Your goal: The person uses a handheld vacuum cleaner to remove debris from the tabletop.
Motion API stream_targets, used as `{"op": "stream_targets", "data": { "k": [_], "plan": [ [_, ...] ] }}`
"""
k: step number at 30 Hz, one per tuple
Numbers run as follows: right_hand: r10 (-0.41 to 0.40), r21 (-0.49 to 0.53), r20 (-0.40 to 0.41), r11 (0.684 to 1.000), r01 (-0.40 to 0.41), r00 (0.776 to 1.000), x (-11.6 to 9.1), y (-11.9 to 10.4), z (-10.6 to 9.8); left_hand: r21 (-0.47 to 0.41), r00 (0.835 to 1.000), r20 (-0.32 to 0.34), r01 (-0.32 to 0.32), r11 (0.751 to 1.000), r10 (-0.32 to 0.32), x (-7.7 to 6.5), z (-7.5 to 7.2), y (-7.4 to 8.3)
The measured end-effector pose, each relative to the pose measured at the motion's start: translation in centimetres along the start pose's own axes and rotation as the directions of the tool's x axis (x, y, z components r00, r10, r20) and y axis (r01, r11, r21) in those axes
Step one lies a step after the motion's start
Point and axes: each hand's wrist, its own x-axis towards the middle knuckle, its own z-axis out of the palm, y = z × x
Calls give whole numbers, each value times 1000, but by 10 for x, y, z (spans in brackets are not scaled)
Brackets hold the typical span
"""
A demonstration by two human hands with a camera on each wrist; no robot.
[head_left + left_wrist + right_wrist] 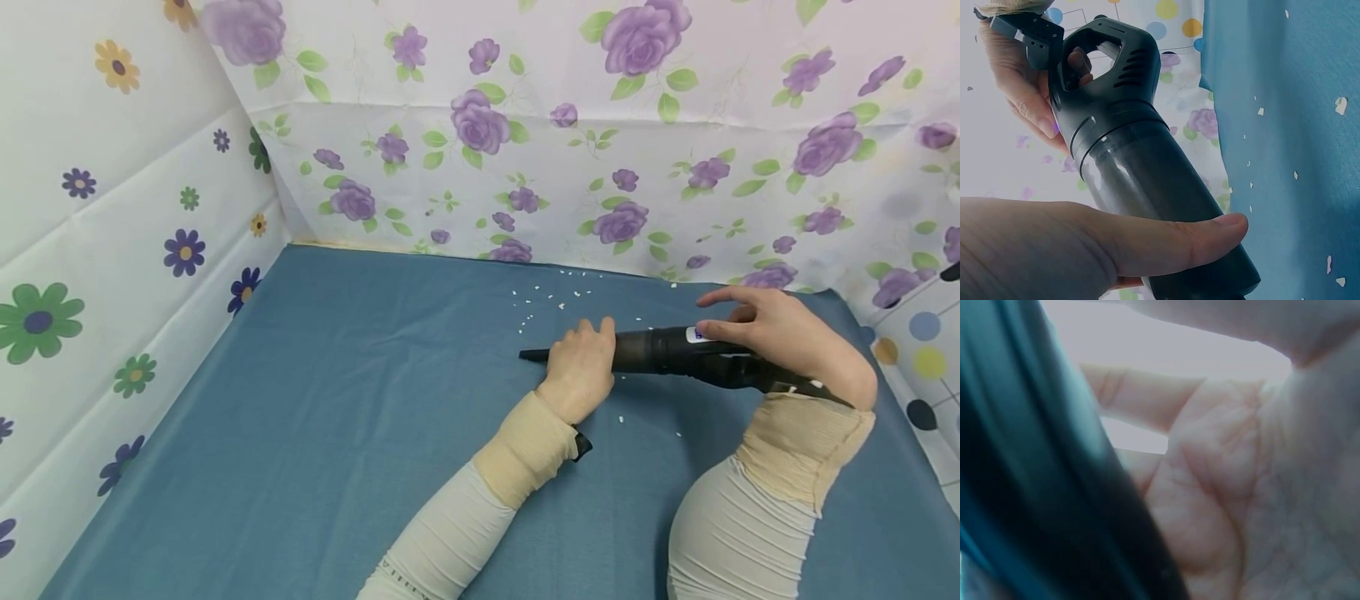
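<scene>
Over the cloth's [360, 375] right side, your left hand [579, 371] grips the vacuum [667, 352] near its nozzle [534, 355], your right hand [787, 333] its handle [1139, 62]; scraps [561, 306] lie far and near.

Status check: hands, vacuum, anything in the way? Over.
Left hand gripping front of black handheld vacuum; right hand holding its handle. Nozzle pointing left, white scraps strewn nearby on blue cloth. No obstruction visible at nozzle.

back wall [551, 162]: white, purple-rose print, horizontal crease | left wall [112, 225]: white, multicoloured flower print | right wall [930, 387]: white, coloured-dot print | blue cloth [322, 417]: lightly wrinkled
</scene>
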Motion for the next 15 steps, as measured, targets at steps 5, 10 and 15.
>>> {"op": "stream_targets", "data": {
  "k": [5,10,15],
  "plan": [
    [-2,-3,2,1000,2,1000,-1,0,-1,-1,1000,-9,0,1000,0,1,0,0],
    [4,-7,5,1000,-4,1000,-1,-1,-1,-7,1000,-10,-4,1000,4,3,1,-1],
    [16,-9,4,1000,-16,1000,1,-2,-1,3,998,-58,-14,1000,14,7,6,-6]
  ]
}}
